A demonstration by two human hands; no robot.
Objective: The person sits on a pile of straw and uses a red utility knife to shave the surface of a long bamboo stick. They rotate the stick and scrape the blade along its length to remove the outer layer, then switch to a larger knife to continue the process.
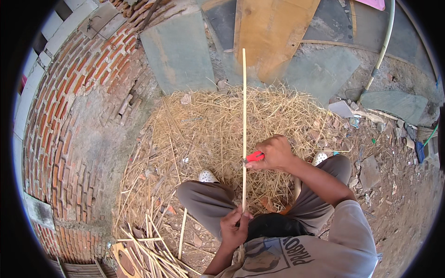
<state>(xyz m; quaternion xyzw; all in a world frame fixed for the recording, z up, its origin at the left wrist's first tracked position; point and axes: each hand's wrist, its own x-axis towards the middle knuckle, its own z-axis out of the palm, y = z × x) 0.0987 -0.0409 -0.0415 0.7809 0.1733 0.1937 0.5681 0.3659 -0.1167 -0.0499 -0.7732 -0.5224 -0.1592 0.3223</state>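
A long, thin pale strip, looking like split bamboo point(244, 102), stands out straight ahead of me between my knees. Its near end is pinched in my left hand point(235, 226), close to my lap. My right hand point(274, 153) is wrapped round the red handle of a cutter knife point(255, 156), about halfway along the strip. The knife's front end meets the strip's right side; its blade is too small to make out. Below and beyond both hands lies a heap of thin shavings point(208, 120).
A pile of similar strips point(153, 250) lies at the lower left. A worn brick wall point(69, 139) rises on the left. Grey boards point(178, 51) and a brown board point(273, 37) lean at the back, beside a pale pipe point(384, 46). Rubble point(371, 171) covers ground at the right.
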